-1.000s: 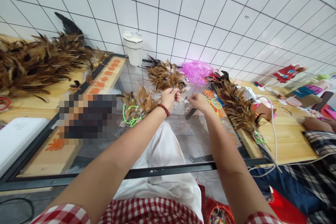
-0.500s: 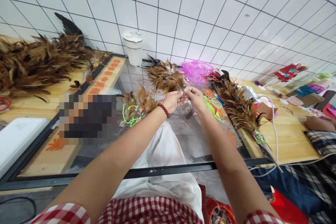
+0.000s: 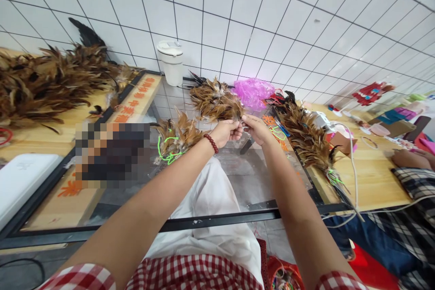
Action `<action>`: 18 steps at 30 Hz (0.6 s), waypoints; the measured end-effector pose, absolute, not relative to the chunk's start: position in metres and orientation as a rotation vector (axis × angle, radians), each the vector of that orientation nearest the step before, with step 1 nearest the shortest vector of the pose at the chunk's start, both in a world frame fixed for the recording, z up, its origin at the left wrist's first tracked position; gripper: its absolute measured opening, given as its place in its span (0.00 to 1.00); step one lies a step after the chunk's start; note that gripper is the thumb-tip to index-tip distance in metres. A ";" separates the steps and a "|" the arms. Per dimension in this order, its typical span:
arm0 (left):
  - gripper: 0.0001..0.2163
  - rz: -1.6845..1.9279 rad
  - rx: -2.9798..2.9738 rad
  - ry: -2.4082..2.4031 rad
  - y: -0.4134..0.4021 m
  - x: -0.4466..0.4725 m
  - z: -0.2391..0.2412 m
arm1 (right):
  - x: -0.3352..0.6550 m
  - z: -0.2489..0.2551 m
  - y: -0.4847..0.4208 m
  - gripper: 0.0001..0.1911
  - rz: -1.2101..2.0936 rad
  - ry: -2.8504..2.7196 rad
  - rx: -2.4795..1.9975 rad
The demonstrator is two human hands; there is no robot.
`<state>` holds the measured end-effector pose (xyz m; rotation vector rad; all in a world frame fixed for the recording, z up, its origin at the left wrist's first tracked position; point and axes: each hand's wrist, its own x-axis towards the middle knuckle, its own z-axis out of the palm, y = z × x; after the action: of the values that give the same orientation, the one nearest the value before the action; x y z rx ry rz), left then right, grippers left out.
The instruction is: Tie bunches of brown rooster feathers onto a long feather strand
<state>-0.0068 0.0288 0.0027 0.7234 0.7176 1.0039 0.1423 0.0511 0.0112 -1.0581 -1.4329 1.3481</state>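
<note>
My left hand (image 3: 228, 133), with a dark red bead bracelet (image 3: 211, 143) at its wrist, is closed in a pinch over the glass tabletop (image 3: 234, 172). Close beside it, my right hand (image 3: 257, 130) pinches too. Whatever lies between the fingertips is too small to make out. Just beyond them is a pile of brown feathers (image 3: 215, 99), its near edge meeting the fingers in view. Left of my left wrist sits a smaller feather bunch (image 3: 181, 131) with bright green cord (image 3: 162, 152). More green cord (image 3: 278, 132) shows partly behind my right hand.
Along the wall stand a white lidded cup (image 3: 171, 63) and a pink plastic bag (image 3: 253, 92). Long feather bundles lie at left (image 3: 44, 81) and right (image 3: 306, 131). A white cable (image 3: 355, 172) hangs at right, near another person's plaid clothing (image 3: 413, 186).
My right hand has shifted slightly right and turned, covering more of the green cord. A small gap has opened between the hands. The view has moved a little.
</note>
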 end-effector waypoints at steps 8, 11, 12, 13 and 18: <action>0.07 0.828 0.769 0.613 0.027 -0.007 0.000 | 0.140 0.010 0.049 0.20 1.643 -1.265 -0.929; 0.06 0.861 0.733 0.593 0.028 -0.005 -0.001 | 0.138 0.009 0.050 0.21 1.578 -1.300 -1.003; 0.05 0.896 0.709 0.599 0.029 -0.004 -0.002 | 0.138 0.009 0.050 0.21 1.530 -1.321 -1.008; 0.04 0.946 0.677 0.605 0.030 -0.003 -0.002 | 0.138 0.009 0.050 0.20 1.471 -1.355 -0.997; 0.03 1.148 0.534 0.635 0.034 -0.004 -0.004 | 0.140 0.003 0.054 0.36 1.004 -1.723 -0.958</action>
<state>-0.0045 0.0344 -0.0038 0.5337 0.6346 1.1479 0.1398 0.0540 0.0033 -0.9580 -1.7231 1.0041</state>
